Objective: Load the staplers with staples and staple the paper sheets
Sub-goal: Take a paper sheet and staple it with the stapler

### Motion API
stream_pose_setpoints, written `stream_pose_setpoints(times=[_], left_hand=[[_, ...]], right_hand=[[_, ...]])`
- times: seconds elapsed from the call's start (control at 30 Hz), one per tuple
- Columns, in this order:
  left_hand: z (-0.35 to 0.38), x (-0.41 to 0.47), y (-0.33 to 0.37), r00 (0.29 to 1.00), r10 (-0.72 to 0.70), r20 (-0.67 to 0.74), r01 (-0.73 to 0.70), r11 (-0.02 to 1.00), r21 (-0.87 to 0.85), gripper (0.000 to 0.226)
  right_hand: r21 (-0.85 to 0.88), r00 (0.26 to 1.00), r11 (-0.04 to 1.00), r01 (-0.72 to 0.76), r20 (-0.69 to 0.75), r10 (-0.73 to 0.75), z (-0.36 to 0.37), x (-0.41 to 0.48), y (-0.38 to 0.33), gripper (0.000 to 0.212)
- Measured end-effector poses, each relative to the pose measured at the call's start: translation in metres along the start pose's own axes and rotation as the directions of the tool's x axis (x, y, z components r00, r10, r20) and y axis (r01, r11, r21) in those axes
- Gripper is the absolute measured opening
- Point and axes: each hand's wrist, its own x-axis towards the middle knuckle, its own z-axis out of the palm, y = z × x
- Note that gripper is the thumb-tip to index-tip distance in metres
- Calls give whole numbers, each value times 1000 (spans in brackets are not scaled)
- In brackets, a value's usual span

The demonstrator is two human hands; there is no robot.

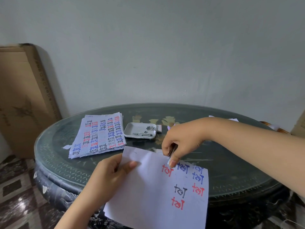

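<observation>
My left hand [110,171] grips the left edge of a set of white paper sheets [151,192] with red, blue and black "Test" writing, held over the table's near edge. My right hand [179,142] is closed around a small light-coloured stapler [170,156] at the sheets' top edge; most of the stapler is hidden by my fingers. A short staple mark [135,152] shows near the sheets' top left corner. A white tray [130,129] holds several grey staple strips [145,132].
A stack of written sheets [99,136] lies on the left part of the round dark glass-topped table [231,171]. A cardboard box [24,100] leans on the wall at left. More paper [234,120] lies at the far right.
</observation>
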Motion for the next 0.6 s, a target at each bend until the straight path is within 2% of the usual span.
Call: stream_pose_setpoints(times=[0.1, 0.23, 0.33, 0.43, 0.6], left_hand=[[-7, -1, -2, 999, 9, -33, -9, 1000, -5, 33], [-18, -2, -2, 995, 29, -97, -27, 999, 17, 27], [-22, -4, -2, 997, 32, -70, -34, 999, -31, 37], [-21, -7, 2, 997, 32, -70, -36, 997, -68, 23], [-21, -10, 7, 996, 34, -80, -39, 997, -62, 23]], right_hand=[[41, 997, 999, -31, 67, 29, 0, -6, 6, 46], [43, 990, 997, -61, 133, 55, 3, -13, 15, 39], [66, 989, 995, -70, 134, 61, 4, -18, 18, 40], [65, 983, 991, -113, 153, 102, 1, -25, 20, 36], [60, 983, 991, -123, 144, 113, 0, -27, 21, 35]])
